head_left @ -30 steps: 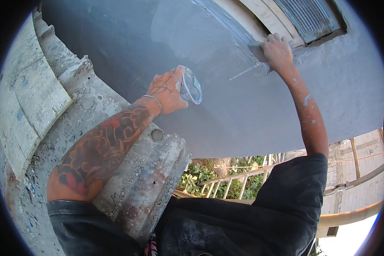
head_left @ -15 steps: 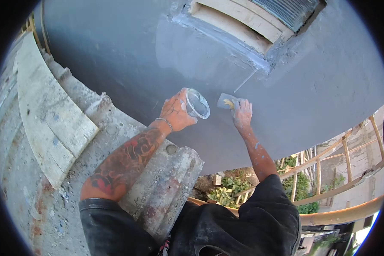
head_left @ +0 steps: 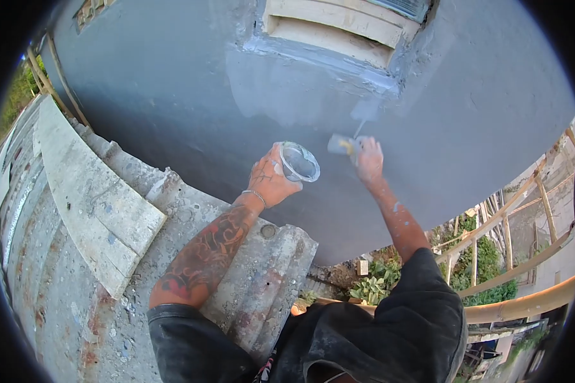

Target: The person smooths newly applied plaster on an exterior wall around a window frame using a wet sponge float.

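A broad wall point(head_left: 466, 121) is filling the upper view, its blue-grey skin looking mostly smooth, with paler patches below the opening and rough ridges beside it. Below and to the left, a corrugated roof point(head_left: 271, 300) is spreading its gritty, rust-stained ribs toward the wall and ending in a worn edge. Round bamboo poles point(head_left: 524, 301) are forming a rail on the right. Lying on the roof, a pale, flat board point(head_left: 102, 204) is showing a crack and a chalky, speckled face. At the top, a cream surround point(head_left: 338, 29) is framing a long dark slot. Leafy green plants point(head_left: 375, 284) are growing beneath the wall.

The left hand point(head_left: 273, 179) is curling around the side of a clear, round plastic tub point(head_left: 299, 163), holding it in front of the wall with its whitish-smeared rim tilting. The right hand point(head_left: 369, 159), slightly blurred, is gripping a small flat scraper point(head_left: 340, 144) with a yellowish patch, below the surround; whether its blade is touching the wall, I cannot tell. A thin, linked bracelet point(head_left: 256, 196) is circling the left wrist.
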